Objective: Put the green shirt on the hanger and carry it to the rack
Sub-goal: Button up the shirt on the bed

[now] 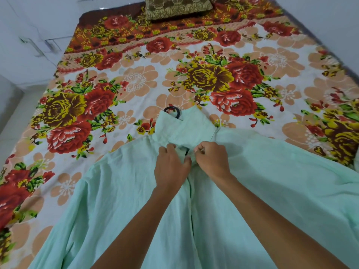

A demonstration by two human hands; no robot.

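Both hands at the neck now: left hand (171, 166) and right hand (211, 162) pinch the placket of the green shirt (272, 191), spread on the near bed (136, 82). Hanger (172, 111) hook pokes past the collar (rack unseen). A tug could slide a shoulder off.

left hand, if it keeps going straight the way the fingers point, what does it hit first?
Probably the pale green cotton shirt collar just beyond the left hand, then the black hanger hook poking out above it. Depth is hard to judge.
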